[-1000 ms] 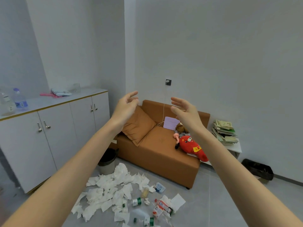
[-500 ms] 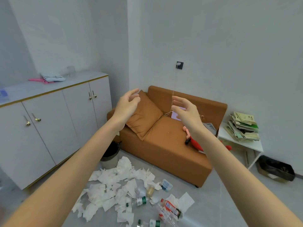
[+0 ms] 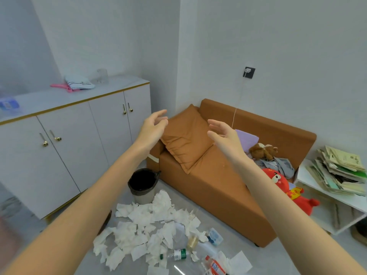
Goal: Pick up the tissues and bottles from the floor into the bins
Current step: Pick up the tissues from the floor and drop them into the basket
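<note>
Both hands are raised mid-frame, in the air, apart from each other, palms turned inward. Left hand (image 3: 154, 126): fingers loosely spread, slightly curved, holds nothing. Right hand (image 3: 224, 135): fingers spread, slightly curved, holds nothing. Bare forearms run in from the lower corners of the frame. Tissues (image 3: 143, 229): a white crumpled heap on the floor (image 3: 266, 262), lower centre, well below the hands. Bottles sit at the heap's lower right edge. A clear bottle (image 3: 175, 254) with green label and cap lies on its side among the tissues. A red-label bottle (image 3: 215, 266) lies at the bottom edge of the frame, partly cut off. A small amber bottle (image 3: 192, 241) lies just above these two. Bin (image 3: 142, 196): black liner, upright, at the upper edge of the heap with tissues touching its side. It stands between the cabinet (image 3: 69, 155) at left and the sofa (image 3: 218, 185) right of centre. A cushion (image 3: 186, 143) leans on the sofa behind the hands. A red plush (image 3: 288, 187) lies at the sofa's right end.
</note>
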